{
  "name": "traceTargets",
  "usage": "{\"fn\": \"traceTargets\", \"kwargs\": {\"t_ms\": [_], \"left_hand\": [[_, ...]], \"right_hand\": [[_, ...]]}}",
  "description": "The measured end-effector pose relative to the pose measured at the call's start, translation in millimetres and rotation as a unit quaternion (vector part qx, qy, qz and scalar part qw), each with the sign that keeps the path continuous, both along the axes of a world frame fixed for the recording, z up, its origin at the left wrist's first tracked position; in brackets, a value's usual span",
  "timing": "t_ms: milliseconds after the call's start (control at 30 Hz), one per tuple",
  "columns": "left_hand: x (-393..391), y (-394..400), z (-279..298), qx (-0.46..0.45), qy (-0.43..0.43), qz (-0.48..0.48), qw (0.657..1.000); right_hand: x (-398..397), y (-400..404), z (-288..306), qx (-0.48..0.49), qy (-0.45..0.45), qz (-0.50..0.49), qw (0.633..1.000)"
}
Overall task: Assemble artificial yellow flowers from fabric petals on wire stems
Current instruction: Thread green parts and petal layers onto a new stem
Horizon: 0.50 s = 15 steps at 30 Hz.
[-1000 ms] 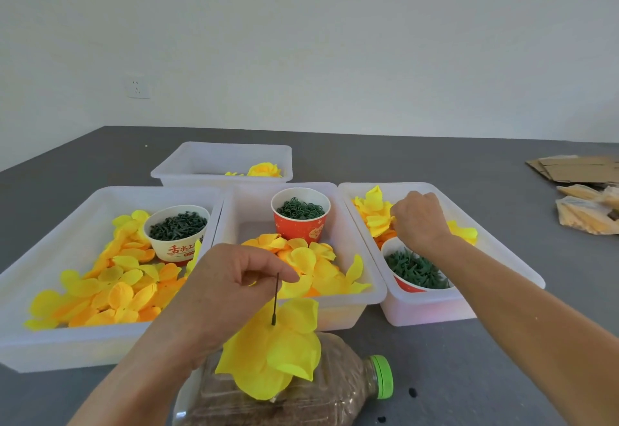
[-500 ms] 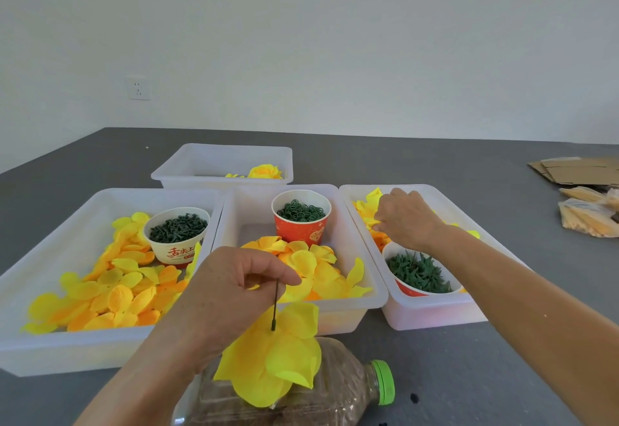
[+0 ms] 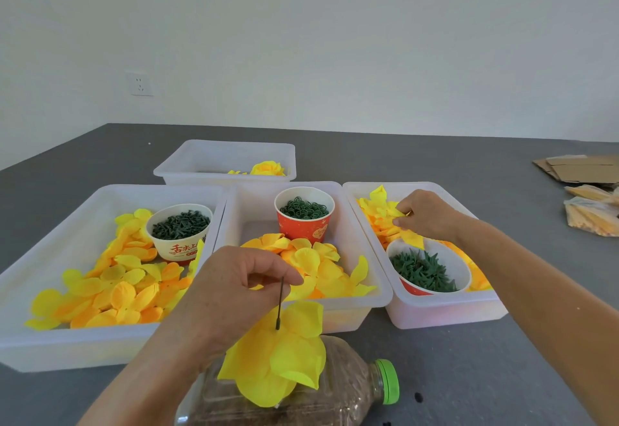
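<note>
Petals (image 3: 385, 214) in the right bin (image 3: 435, 311) lay under the right hand (image 3: 425, 214), its grip pinching one, up and right of the left hand (image 3: 234, 295), which pinched the upright wire stem (image 3: 280, 303) above the half-built flower (image 3: 278, 358).

A grey table (image 3: 435, 164) fills the lower half of the frame beneath a plain white wall (image 3: 335, 40). A white wall socket (image 3: 141, 84) sits at the left. Flattened cardboard (image 3: 579, 168) lies at the right edge, with clear bags (image 3: 591, 216) of yellow material just below it. Small dark specks (image 3: 417, 397) dot the table at lower right.
</note>
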<state>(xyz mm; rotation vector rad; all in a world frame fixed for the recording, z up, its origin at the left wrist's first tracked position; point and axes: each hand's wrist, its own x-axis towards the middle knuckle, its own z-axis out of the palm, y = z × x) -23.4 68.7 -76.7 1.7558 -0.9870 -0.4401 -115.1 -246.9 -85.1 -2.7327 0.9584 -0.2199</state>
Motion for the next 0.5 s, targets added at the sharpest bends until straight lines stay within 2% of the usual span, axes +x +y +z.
{"fn": "traceTargets", "kwargs": {"t_ms": [100, 233, 500], "left_hand": [[-0.3, 0.3, -0.2, -0.001, -0.001, 0.001, 1.000], [-1.6, 1.3, 0.7, -0.001, -0.007, 0.004, 1.000], [-0.3, 1.3, 0.8, 0.003, -0.007, 0.007, 1.000]], "right_hand": [[-1.5, -3.2, 2.5, 0.002, -0.027, -0.023, 0.999], [3.1, -3.5, 2.4, -0.086, -0.081, -0.050, 0.992], [1.3, -10.8, 7.8, -0.109, -0.182, -0.094, 0.973]]}}
